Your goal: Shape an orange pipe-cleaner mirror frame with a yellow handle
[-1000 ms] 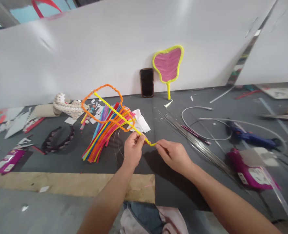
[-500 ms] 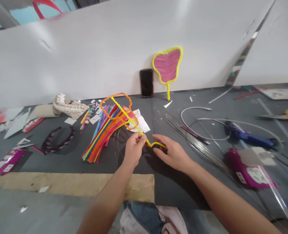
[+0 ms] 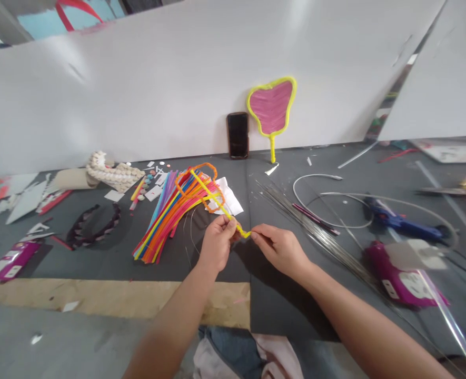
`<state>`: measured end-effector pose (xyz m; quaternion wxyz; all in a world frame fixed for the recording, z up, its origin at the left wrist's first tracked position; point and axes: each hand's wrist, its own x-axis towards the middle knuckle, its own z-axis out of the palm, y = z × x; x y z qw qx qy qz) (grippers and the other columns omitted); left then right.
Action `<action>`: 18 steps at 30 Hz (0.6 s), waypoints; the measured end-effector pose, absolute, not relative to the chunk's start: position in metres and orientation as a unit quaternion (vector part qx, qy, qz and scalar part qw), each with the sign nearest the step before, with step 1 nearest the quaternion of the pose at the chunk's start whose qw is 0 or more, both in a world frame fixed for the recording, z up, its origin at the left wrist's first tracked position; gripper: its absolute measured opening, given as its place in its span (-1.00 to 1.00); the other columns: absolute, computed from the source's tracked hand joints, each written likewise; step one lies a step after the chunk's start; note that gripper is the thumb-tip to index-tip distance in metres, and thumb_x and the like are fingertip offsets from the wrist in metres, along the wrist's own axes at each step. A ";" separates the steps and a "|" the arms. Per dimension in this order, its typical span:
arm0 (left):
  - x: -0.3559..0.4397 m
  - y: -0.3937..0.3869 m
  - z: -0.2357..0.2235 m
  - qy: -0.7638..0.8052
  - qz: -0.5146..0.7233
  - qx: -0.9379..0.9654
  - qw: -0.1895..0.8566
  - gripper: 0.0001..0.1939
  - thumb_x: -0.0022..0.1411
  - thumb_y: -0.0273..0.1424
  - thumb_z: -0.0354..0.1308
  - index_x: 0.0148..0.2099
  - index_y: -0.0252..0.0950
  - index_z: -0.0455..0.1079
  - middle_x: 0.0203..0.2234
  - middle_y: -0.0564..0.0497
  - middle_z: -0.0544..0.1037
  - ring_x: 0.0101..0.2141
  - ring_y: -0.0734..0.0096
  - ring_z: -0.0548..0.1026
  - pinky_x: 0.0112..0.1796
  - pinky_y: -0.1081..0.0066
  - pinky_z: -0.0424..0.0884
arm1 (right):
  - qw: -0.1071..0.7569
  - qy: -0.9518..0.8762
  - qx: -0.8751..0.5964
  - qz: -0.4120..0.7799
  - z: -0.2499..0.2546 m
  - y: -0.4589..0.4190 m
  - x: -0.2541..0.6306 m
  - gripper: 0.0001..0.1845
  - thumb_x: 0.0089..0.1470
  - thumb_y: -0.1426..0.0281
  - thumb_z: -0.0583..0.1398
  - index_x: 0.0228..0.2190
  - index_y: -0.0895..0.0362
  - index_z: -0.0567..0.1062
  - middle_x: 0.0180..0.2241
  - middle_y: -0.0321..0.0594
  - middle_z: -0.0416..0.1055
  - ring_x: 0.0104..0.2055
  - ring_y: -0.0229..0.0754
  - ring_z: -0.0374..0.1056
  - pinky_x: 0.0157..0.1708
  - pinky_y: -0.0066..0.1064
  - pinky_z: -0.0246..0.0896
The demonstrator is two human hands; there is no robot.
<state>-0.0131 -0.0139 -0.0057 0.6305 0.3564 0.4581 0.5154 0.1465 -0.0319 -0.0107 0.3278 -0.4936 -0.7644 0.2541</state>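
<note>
My left hand (image 3: 218, 238) pinches the lower part of an orange pipe-cleaner loop (image 3: 216, 173), where a yellow pipe cleaner (image 3: 206, 185) is wound around its stem. The yellow strand also crosses the loop above this hand. With closed fingertips, my right hand (image 3: 279, 246) grips the yellow strand's lower end just to the right. Beneath the loop lies a fanned bundle of coloured pipe cleaners (image 3: 165, 223), next to a white paper piece (image 3: 229, 196). A pink fan-shaped piece with a yellow fuzzy rim (image 3: 271, 108) leans against the white board, beside a phone (image 3: 238, 135).
Thin metal wires (image 3: 315, 229) lie to the right, near a blue glue gun (image 3: 406, 218), a purple power strip (image 3: 398, 281) and scissors (image 3: 446, 190). On the left are a dark braided headband (image 3: 83, 239), a cardboard tube (image 3: 73, 179) and another purple box (image 3: 13, 260).
My right hand's fingers have closed on the yellow pipe cleaner's end, which stuck out between them before. The orange loop has tilted lower and to the right.
</note>
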 end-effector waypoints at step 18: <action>-0.015 -0.017 -0.006 0.528 0.494 0.545 0.424 -0.85 0.14 -0.34 0.09 -0.45 -0.26 0.32 -0.58 0.09 0.46 -0.50 0.43 0.47 -0.39 0.44 0.36 | 0.267 -0.827 -0.456 0.192 -0.012 -0.042 0.133 -0.69 0.17 0.40 -0.01 -0.56 0.13 0.37 -0.61 -0.27 0.36 -0.56 -0.31 0.23 -0.50 -0.51 -0.04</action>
